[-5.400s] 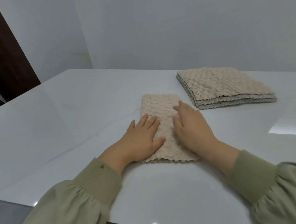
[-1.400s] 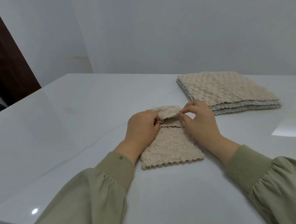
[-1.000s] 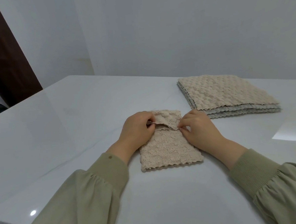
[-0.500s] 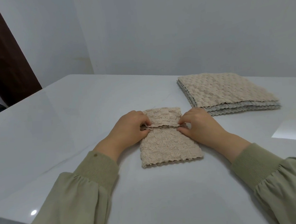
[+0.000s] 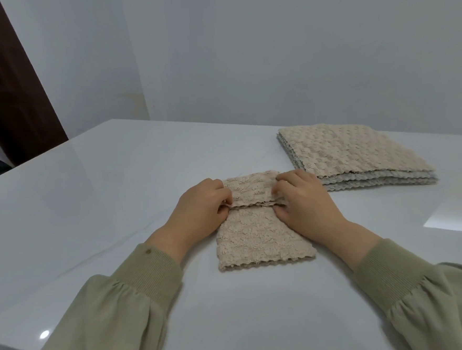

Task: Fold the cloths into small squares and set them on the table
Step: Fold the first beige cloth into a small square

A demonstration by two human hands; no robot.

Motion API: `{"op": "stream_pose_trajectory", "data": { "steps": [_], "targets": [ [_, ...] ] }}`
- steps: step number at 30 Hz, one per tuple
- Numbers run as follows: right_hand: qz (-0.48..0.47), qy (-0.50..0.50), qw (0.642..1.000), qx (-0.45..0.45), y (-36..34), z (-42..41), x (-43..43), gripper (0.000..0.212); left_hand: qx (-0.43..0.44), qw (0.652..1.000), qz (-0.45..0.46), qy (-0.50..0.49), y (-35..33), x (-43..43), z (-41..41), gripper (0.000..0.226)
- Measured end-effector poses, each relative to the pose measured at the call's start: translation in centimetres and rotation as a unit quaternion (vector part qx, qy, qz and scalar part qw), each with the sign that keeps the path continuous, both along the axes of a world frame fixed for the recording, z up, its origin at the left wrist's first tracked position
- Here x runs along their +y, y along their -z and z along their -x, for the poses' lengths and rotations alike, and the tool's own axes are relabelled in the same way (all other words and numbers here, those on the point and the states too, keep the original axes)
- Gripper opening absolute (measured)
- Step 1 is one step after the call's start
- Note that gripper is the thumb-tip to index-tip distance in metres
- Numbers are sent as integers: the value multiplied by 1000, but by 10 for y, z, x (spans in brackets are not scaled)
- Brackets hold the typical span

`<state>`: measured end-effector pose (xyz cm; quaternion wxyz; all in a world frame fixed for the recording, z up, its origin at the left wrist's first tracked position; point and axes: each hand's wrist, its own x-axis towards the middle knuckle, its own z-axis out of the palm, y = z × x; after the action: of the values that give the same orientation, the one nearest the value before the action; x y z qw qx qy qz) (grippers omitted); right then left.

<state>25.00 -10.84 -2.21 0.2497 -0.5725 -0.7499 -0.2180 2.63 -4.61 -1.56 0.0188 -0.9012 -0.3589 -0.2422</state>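
A beige textured cloth (image 5: 259, 238), folded into a narrow strip, lies on the white table (image 5: 95, 200) in front of me. Its far end is doubled back toward me and reaches about a third of the way along the strip. My left hand (image 5: 202, 207) pinches the left corner of that turned-over edge. My right hand (image 5: 305, 199) pinches the right corner of the same edge. Both hands rest low on the cloth, and the near end of the strip lies flat.
A stack of several beige and grey cloths (image 5: 351, 155) lies flat at the back right of the table. A dark brown door (image 5: 2, 89) stands at the far left beyond the table's edge. Grey walls rise behind the table.
The cloth lay flat as a long strip under my pressing hands. Since then both hands lifted its far end and have drawn it toward me over the strip.
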Motion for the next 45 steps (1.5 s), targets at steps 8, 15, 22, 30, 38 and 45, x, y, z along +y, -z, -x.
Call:
{"op": "stream_pose_trajectory", "data": {
  "steps": [8, 15, 22, 30, 38, 45],
  "targets": [
    [-75, 34, 996, -46, 0, 5, 9, 11, 2, 1000, -2, -28, -2, 1, -4, 18],
    [-41, -19, 994, 95, 0, 10, 0, 17, -53, 998, -30, -27, 1, -4, -5, 16],
    [25, 27, 990, 138, -1, -6, 4, 27, -35, 998, 23, -48, 4, -6, -6, 17],
    [31, 7, 998, 62, -6, -6, 12, 21, -29, 997, 50, -40, 3, -3, -8, 17],
    [-75, -16, 995, 65, -9, -7, -1, 2, -42, 995, 74, -49, 2, -5, -5, 17],
    [-14, -39, 999, 12, -6, -9, -3, 9, -42, 995, 82, -50, 1, -2, 0, 14]
  ]
}}
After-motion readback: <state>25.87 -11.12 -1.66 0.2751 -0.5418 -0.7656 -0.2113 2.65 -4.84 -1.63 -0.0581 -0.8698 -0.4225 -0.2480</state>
